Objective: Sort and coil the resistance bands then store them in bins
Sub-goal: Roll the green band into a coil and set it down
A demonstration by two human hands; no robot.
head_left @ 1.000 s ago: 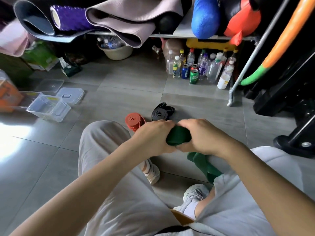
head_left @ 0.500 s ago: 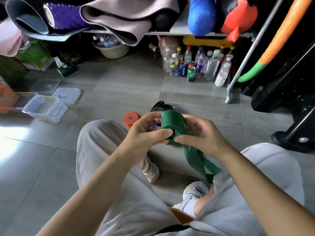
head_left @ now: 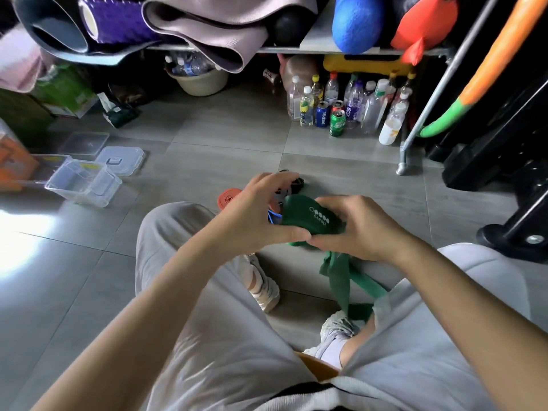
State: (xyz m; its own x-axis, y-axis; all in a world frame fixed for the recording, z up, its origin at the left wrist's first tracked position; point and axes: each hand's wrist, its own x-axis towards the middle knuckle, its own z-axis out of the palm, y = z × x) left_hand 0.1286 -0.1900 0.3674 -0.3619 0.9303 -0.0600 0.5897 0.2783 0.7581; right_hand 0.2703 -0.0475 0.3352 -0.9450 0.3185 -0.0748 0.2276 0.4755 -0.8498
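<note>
A green resistance band [head_left: 308, 216] is partly rolled into a coil between my two hands, above my knees. My left hand [head_left: 255, 215] pinches the coil's near edge with the thumb while its fingers arch over the top. My right hand [head_left: 360, 226] grips the coil from the right side. The band's loose tail [head_left: 341, 280] hangs down to the floor by my shoe. A coiled orange band [head_left: 229, 197] lies on the floor just beyond my left hand. A coiled black band [head_left: 298, 182] lies behind it, mostly hidden. A bit of blue band [head_left: 274, 216] shows under the coil.
Clear plastic bins [head_left: 84, 180] and lids [head_left: 121, 160] sit on the floor at left. Several bottles and cans [head_left: 341, 105] stand under a metal rack [head_left: 427, 93]. Rolled mats [head_left: 201, 28] hang over the shelf. Black gym equipment [head_left: 504, 179] stands at right.
The coil has been turned further so its printed face shows on top, and more tail has been wound in. My left fingers have lifted and arched over the coil.
</note>
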